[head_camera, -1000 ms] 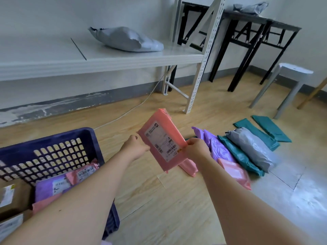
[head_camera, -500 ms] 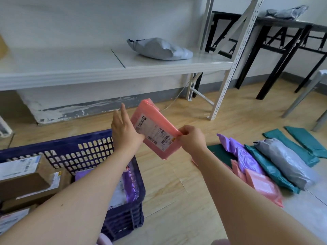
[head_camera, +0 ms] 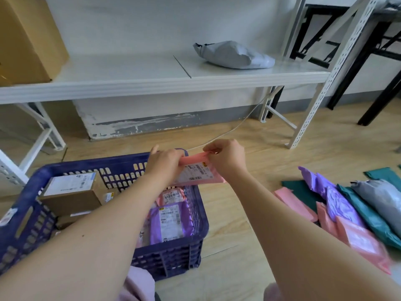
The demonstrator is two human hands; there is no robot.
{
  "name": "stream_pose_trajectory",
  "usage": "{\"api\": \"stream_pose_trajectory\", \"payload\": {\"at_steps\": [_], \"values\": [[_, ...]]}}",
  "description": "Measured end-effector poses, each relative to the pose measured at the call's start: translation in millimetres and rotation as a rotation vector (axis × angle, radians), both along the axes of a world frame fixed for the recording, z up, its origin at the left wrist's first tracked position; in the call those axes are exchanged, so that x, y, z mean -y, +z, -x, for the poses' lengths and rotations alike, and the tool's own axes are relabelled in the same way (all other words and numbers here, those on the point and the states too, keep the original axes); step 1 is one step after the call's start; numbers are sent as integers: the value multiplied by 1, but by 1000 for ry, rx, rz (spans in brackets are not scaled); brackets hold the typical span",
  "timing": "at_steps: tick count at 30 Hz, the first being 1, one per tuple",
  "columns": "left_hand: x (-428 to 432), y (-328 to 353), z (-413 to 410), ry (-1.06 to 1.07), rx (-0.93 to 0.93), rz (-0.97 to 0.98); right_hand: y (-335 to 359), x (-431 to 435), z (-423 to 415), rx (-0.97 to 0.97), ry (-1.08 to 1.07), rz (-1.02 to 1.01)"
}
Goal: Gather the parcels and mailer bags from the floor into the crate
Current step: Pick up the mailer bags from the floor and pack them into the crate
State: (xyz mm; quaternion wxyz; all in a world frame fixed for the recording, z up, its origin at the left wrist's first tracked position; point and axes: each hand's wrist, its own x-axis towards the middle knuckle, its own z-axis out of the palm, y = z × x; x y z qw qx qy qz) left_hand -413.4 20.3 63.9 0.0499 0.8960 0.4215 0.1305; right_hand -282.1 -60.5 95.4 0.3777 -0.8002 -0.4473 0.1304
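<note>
The pink mailer (head_camera: 198, 171) now hangs over the crate (head_camera: 196, 220), pinched by left hand (head_camera: 166, 162) and right hand (head_camera: 225, 157), ready to drop.

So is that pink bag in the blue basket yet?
Not yet. The left hand and right hand hold the pink bag in the air over the crate's far right corner.

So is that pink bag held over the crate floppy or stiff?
Likely light: the left hand and right hand pinch the pink bag by its top edge alone. Probably semi-stiff: it looks flat, not drooping between them. Its smooth plastic may be slippery.
</note>
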Motion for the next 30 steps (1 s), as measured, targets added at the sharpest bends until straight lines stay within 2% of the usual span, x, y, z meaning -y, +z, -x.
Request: {"api": "stream_pose_trajectory", "payload": {"at_steps": [7, 10, 15, 21, 24, 28, 30], "values": [[-19, -11, 41, 146, -62, 27, -2, -18, 32, -31, -17, -89], [-27, -10, 57, 278, -38, 97, -4, -24, 40, -75, -52, -114], [-46, -14, 82, 542, 255, 451, -24, -33, 47, -113, 86, 156], [-67, -30, 94, 732, 583, 703, -61, -63, 69, -454, 166, 321], [-77, -48, 97, 819, 611, 730, -77, -86, 77, -529, 180, 328], [-88, -91, 102, 926, 611, 737, -99, -105, 73, -486, 162, 372], [-91, -111, 99, 901, 567, 740, -114, -114, 68, -463, 152, 418]]}}
